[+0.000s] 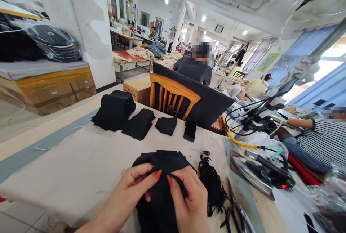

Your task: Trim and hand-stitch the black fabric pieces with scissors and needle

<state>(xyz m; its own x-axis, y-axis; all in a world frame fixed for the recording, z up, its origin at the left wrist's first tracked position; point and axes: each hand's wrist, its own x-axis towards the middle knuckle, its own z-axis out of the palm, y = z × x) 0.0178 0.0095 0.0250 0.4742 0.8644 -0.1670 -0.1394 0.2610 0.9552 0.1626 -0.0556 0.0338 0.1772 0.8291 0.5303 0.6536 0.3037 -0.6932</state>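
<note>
Both hands pinch the edge of a piece of black fabric [156,200] at the front of the table. My left hand [132,186] is closed, thumb and fingers on the fabric's left part. Close beside it, my right hand [189,189] grips the same piece, also closed. More black cloth [167,155] spreads just beyond the fingers; where one piece ends and another begins is hard to see. To the right lies a heap of black fabric strips [211,182], with scissors [234,207] next to it. A small dark-handled tool [204,152] rests above the strips.
Stacks of black fabric pieces [115,108] and a phone [190,131] line the table's far side. An iron [254,170] rests at the right, under hanging cables [245,117]. A wooden chair [173,90] stands beyond the table. A person in stripes [321,139] sits at the right.
</note>
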